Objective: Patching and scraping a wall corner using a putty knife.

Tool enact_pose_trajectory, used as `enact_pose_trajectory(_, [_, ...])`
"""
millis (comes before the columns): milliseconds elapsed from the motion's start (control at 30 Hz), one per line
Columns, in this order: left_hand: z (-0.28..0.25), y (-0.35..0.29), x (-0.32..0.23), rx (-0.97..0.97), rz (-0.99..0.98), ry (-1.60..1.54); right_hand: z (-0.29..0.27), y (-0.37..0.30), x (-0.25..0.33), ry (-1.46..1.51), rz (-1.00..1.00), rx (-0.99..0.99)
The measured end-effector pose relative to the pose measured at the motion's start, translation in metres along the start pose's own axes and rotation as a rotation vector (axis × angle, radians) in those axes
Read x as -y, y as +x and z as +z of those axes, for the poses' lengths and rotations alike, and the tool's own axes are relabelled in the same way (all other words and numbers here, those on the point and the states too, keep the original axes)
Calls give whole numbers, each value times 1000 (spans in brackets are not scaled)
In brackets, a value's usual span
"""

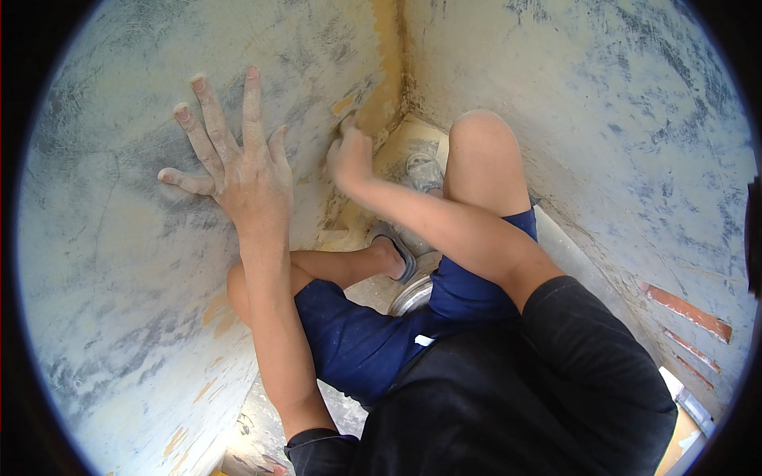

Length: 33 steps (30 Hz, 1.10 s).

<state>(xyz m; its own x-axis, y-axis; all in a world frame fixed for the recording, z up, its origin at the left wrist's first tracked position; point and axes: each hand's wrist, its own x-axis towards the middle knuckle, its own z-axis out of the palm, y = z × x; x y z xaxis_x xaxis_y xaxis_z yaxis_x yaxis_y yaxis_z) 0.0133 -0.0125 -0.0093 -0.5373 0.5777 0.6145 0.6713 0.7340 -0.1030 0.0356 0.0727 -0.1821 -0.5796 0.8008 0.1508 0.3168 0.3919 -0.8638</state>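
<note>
My left hand (248, 176) is spread wide against the patchy grey-white wall (103, 182) on the left, its fingers pale with dust. It holds nothing. Lower down the same wall, close to the corner, my right hand (352, 163) is closed and slightly blurred. A small dark edge shows at its fingertips, touching or almost touching the wall; what it is, I cannot make out. Beside that hand a yellow-brown bare strip (386, 79) runs down the corner.
A second patchy wall (571, 103) rises on the right, with reddish exposed strips (689, 312) low down. My bent knees and sandalled feet fill the corner floor; a sandal (406, 255) shows near a round whitish rim (413, 295) beneath me. A grey-and-white object (693, 408) lies at the lower right.
</note>
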Motion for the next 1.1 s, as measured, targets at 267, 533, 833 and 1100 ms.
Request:
enact_pose_trajectory(267, [1, 2, -4, -11, 12, -26, -3, 0, 0, -6, 91, -6])
enact_pose_trajectory(533, [-2, -1, 2, -4, -13, 1, -19, 3, 17, 215, 257, 92])
enact_pose_trajectory(833, [-1, -2, 2, -7, -20, 27, -31, -7, 34, 190, 271, 247])
enact_pose_trajectory(1100, [-1, 2, -5, 6, -8, 5, -3, -3, 5, 251, 301, 132])
